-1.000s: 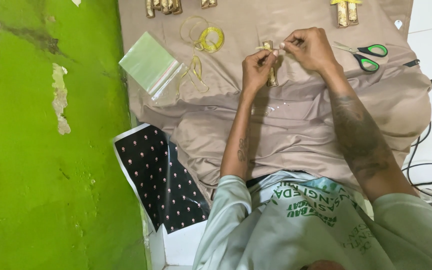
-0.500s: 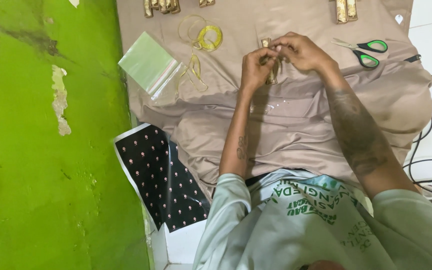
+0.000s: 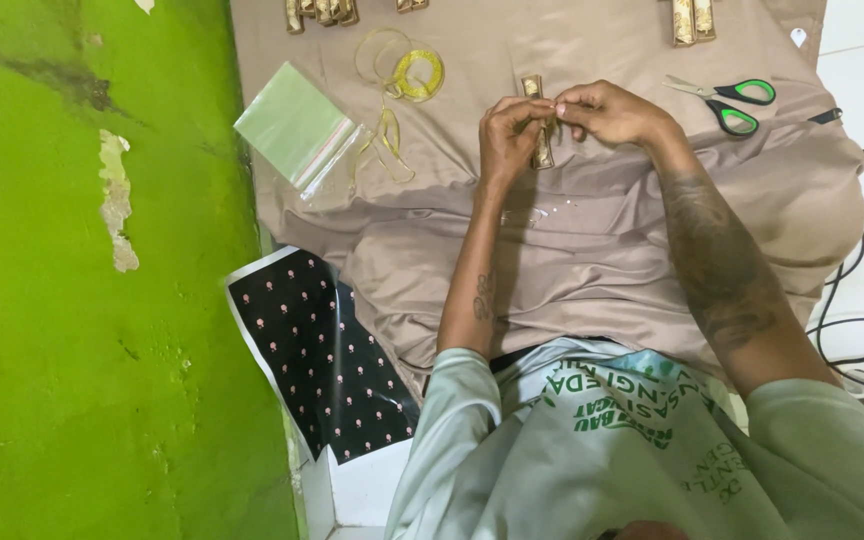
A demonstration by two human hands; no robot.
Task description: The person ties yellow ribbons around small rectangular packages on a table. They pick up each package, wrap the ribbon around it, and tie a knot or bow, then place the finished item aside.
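the left hand (image 3: 507,135) was curled shut around a small gold piece (image 3: 540,150), fingers pinched at its upper end. the right hand (image 3: 607,112) met it from the other side, its fingertips closed on the top of the same piece — both hands touching above the beige cloth (image 3: 572,250) spread over the lap.

what the piece really was could not be made out; the fingers covered much of it, and only a narrow gold strip showed above and below them. more gold pieces (image 3: 320,11) lay at the far edge of the cloth, cut off by the frame, with another pair (image 3: 692,20) cut off to the right.

a coil of gold ribbon (image 3: 414,74) lay left of the hands, its loose loops trailing toward a clear plastic bag (image 3: 297,128). green-handled scissors (image 3: 737,100) rested just right of the right hand. a black dotted sheet (image 3: 317,350) lay by the left elbow, partly under the cloth, against a green wall (image 3: 82,330). dark cables (image 3: 857,320) ran at the right edge.
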